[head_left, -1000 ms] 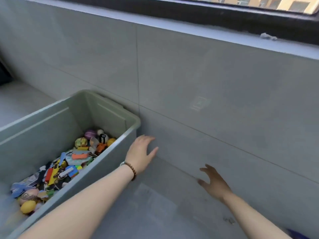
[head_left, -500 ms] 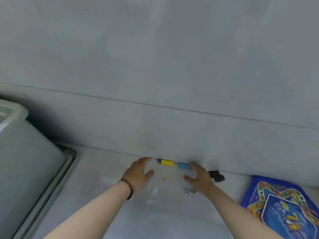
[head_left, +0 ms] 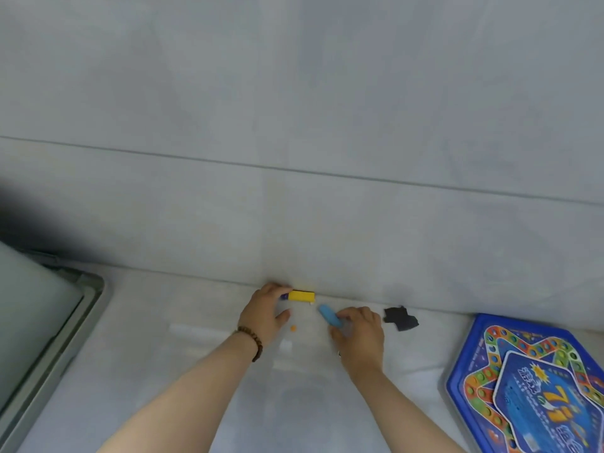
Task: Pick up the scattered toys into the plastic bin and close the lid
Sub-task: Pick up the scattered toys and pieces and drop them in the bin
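A yellow block [head_left: 301, 296] lies on the pale floor against the foot of the grey wall. My left hand [head_left: 264, 313] has its fingertips on the block's left end, thumb spread below. My right hand [head_left: 359, 331] is closed on a light blue toy piece [head_left: 329, 315] that sticks out up and left from its fingers. A tiny orange bead [head_left: 293, 328] sits on the floor between my hands. A black flat piece [head_left: 400, 318] lies just right of my right hand. The grey plastic bin [head_left: 49, 325] shows only its outer wall and rim at the left edge.
A blue hexagonal board-game box [head_left: 536, 390] lies on the floor at the lower right. The tiled wall [head_left: 294, 158] rises directly behind the toys. Bare pale floor [head_left: 170, 348] stretches between the bin and my arms.
My view has swung from the bin down to the floor by the wall. My left hand reached onto the yellow block, and my right hand closed on the blue piece and pulled it off the wall.
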### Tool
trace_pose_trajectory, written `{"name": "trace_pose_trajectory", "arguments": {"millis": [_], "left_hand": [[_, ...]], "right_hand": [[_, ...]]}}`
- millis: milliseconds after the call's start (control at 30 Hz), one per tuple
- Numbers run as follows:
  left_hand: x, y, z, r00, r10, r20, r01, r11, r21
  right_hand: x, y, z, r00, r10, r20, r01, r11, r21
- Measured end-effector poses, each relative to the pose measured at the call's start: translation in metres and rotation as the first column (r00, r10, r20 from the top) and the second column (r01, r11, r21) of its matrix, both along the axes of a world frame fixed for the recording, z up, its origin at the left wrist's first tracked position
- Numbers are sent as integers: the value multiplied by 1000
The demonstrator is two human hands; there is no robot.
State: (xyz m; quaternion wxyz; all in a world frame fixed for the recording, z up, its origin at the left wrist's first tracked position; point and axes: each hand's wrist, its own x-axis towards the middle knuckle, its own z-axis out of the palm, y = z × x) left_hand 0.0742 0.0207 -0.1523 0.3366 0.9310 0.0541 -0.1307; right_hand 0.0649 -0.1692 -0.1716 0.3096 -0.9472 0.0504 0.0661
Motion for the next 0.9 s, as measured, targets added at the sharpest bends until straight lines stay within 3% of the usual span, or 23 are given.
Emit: {"name": "trace_pose_trajectory", "arguments": {"millis": [333,400,533,567,633,667,733,767,833,900], "left_hand": [[4,-24,-13,973,191,126,-183,981,-69],[5,-25,-16,981,146,127,-146,989,-9],[3,-24,-12,980,199,29,-193,971,-139],[1,-25,-10,970,241,-7,-237,948,-214],[-7,-29,-5,935,328,-133,-353,829,-434],[-12,-31,-2,920,339,-198,-392,762,-516],[-24,-37,4,906,285,-314,-421,689,-590],[-31,-40,8,897,251,-364,-434,659,-615],[-42,-43,19,863,220,-454,-491,575,-655],[-47,-42,31,801,179,-571,-589,401,-702]], "right_hand": [[-2,-15,0,999,44,8,-44,999,14],[-1,-19,-1,999,51,6,-51,999,11],[-3,-26,-1,1000,-2,-11,3,988,152],[-3,-25,3,995,-74,-64,90,955,282],[-2,-22,18,948,-191,-254,309,743,594],[-2,-18,27,922,-177,-345,378,606,700],[-2,-12,42,886,-70,-458,441,427,789],[-3,-9,46,875,-3,-484,449,381,808],[-6,-3,54,875,68,-479,422,376,825],[-11,3,56,883,72,-464,395,420,817]]}}
